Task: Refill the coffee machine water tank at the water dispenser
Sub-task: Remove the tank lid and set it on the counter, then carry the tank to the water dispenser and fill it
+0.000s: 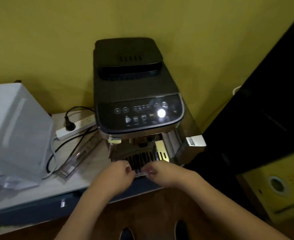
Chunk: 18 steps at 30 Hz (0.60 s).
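Observation:
A dark coffee machine [134,87] stands on the counter against the yellow wall, with a lit white button on its control panel [161,113]. Its slotted drip tray [142,161] sticks out at the front. My left hand [120,174] and my right hand [161,172] both have their fingers curled on the tray's front edge. A clear plastic water tank [76,158] lies on its side on the counter, left of the machine. A white appliance [12,132] at the far left may be the water dispenser; I cannot tell for sure.
A white power strip [76,127] with a black plug and cables lies behind the clear tank. A tall black cabinet [264,110] rises at the right. A yellow box [278,186] sits on the floor below it. My shoes [127,233] show at the bottom.

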Each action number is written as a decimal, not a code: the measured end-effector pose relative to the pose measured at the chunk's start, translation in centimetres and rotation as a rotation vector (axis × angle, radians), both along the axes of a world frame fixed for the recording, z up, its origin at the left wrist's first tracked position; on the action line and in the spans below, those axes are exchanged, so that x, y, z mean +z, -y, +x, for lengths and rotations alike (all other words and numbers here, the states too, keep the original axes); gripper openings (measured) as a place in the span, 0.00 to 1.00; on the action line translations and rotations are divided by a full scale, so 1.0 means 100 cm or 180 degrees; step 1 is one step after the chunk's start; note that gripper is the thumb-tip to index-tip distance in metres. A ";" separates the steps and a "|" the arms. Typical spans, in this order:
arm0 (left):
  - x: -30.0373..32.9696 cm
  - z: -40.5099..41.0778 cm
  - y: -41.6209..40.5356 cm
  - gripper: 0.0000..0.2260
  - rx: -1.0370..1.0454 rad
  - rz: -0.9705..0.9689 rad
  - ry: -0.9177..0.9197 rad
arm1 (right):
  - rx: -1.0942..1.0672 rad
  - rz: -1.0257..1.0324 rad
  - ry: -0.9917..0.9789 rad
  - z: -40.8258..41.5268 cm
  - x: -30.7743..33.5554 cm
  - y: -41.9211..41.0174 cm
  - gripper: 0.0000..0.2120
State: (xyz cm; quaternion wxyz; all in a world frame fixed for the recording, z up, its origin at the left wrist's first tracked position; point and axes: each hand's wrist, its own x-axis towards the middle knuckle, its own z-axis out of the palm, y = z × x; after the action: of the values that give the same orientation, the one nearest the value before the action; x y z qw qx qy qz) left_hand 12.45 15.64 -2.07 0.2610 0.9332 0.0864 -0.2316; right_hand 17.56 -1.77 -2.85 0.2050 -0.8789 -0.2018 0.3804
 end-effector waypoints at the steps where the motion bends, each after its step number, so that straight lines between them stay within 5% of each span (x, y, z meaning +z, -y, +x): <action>1: 0.004 0.004 0.017 0.07 -0.0127 0.0038 0.0046 | -0.0051 -0.0047 0.0055 0.004 0.007 0.021 0.19; 10: 0.032 0.046 0.160 0.17 -0.0028 0.0106 0.0699 | 0.0152 -0.0306 0.0810 0.075 0.068 0.173 0.14; 14: 0.020 0.074 0.202 0.31 0.0325 0.0528 0.0861 | 0.0659 -0.0469 0.2084 0.125 0.055 0.192 0.27; 18: 0.005 0.096 0.233 0.38 0.0835 0.0837 0.0676 | 0.1802 -0.0745 0.2672 0.162 0.028 0.177 0.45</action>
State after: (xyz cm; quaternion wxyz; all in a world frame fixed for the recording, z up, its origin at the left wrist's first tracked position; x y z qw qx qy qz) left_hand 22.03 -7.70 -1.53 0.1726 0.9591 0.2086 -0.0827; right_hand 33.80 -19.51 -0.03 -0.1042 -0.8839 -0.4526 0.0557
